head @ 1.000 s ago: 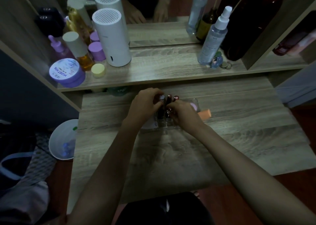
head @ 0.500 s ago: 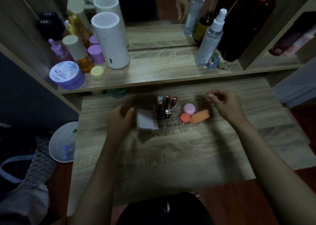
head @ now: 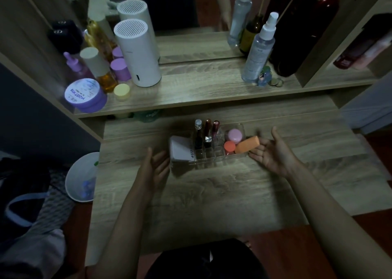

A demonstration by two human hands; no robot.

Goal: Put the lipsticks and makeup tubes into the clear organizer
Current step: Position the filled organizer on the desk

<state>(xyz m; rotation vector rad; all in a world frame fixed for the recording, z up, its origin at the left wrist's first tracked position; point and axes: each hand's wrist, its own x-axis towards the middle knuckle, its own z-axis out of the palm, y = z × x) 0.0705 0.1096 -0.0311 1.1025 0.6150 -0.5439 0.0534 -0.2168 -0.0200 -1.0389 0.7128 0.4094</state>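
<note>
The clear organizer sits on the wooden desk. Three lipsticks stand upright in its middle slots. A white compact lies in its left section. A pink jar, a small red-orange cap and an orange tube fill its right section. My left hand is open, palm turned inward, just left of the organizer. My right hand is open, palm up, just right of it, fingertips near the orange tube. Neither hand holds anything.
A shelf above the desk carries a white cylinder, purple jars, an amber bottle and a spray bottle. A dark tall bottle stands at right. A white bin sits on the floor at left.
Both hands left the lipsticks in the organizer, moved apart to its two sides, then drew back a little with palms opened.
</note>
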